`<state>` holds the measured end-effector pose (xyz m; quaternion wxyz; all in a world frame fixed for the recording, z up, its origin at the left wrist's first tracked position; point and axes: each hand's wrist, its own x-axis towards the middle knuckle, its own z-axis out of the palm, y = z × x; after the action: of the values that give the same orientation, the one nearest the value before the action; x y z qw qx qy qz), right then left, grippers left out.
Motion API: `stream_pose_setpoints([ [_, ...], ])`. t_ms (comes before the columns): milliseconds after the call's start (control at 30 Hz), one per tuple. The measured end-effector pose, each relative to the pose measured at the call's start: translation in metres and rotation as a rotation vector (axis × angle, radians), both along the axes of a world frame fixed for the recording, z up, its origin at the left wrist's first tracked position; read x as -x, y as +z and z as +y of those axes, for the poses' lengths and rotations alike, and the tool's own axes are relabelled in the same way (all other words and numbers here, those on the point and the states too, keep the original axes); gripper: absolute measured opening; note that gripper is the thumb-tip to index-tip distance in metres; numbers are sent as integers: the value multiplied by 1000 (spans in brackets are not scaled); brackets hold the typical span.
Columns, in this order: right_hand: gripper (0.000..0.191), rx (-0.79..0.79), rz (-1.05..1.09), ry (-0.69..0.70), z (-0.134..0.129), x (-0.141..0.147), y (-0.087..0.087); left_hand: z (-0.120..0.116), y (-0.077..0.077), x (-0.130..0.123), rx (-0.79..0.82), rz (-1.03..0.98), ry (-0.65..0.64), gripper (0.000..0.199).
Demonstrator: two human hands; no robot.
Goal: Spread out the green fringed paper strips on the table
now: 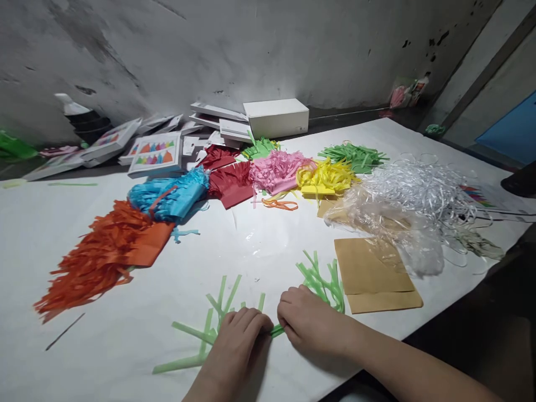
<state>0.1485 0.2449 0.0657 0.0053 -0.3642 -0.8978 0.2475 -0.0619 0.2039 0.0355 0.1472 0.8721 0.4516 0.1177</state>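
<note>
Between my two hands runs a green tissue paper tassel (277, 331), its middle gathered into a narrow twist. My left hand (242, 340) is closed around one side of that twist, and its loose strips fan out to the left across the table. Closed on the other side, my right hand (307, 321) has cut strips spreading beyond it toward the brown envelope. Both hands rest low over the white tabletop, and the fingertips are partly hidden.
Fringed paper bundles lie in an arc behind: orange (100, 257), blue (171, 192), pink (278, 170), yellow (326, 178). A brown envelope (377, 273) and white ribbon heap (422, 187) lie right. Printed boxes (157, 156) and a white box (276, 118) stand by the wall.
</note>
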Motion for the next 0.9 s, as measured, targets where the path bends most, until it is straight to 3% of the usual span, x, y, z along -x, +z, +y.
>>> stream_pose_setpoints([
  [167, 5, 12, -45, -74, -1, 1, 3, -2, -2, 2, 100, 110, 158, 23],
  [300, 3, 23, -64, -72, 0, 3, 6, -1, -2, 4, 119, 125, 103, 26],
  [500, 13, 58, 1, -56, 0, 1, 4, -6, -7, 10, -32, -16, -28, 23],
  [767, 10, 57, 108, -27, -1, -8, -6, -7, -8, 16, 0, -88, 57, 28],
  [900, 12, 46, 101, -39, -2, -9, -4, -7, -16, 19, 26, -124, 34, 30],
])
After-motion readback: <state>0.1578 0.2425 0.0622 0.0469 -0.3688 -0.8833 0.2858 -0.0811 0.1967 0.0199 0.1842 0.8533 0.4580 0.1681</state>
